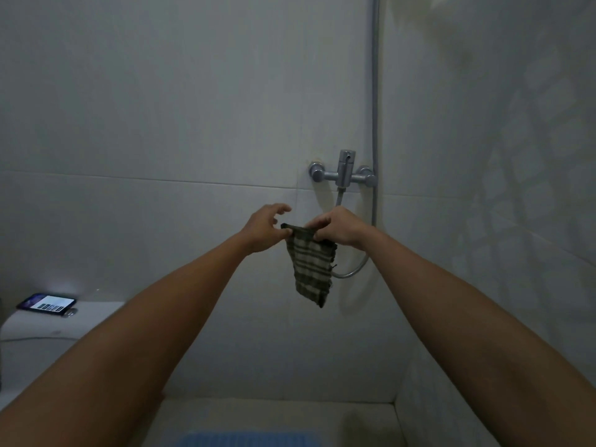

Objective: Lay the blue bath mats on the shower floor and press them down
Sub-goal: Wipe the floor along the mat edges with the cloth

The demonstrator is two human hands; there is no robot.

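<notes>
We are holding both bare arms out toward the pale tiled wall (161,124), whose glossy squares are divided by thin grout lines. Our right hand (338,229) is pinching the top edge of a small dark green and cream checked woven cloth (312,269), fingers curled over the folded hem, so the cloth is hanging limp in a tapering, fraying strip. Our left hand (264,225) is touching the cloth's left corner with its thumb tip, the other fingers spreading loosely curved above it and closing on nothing.

Just behind the cloth, a chrome metal shower mixer tap (343,172) is jutting from the wall, with a ribbed silver hose (374,91) running straight up and another length looping down beneath it.

The blue ribbed bath mat (248,439) is lying flat on the off-white shower floor (354,424) at the bottom edge of the view, well below our hands; only its upper strip is showing.

At the left, a dark rectangular phone with a lit screen (46,304) is resting on a smooth white ledge (38,330).
</notes>
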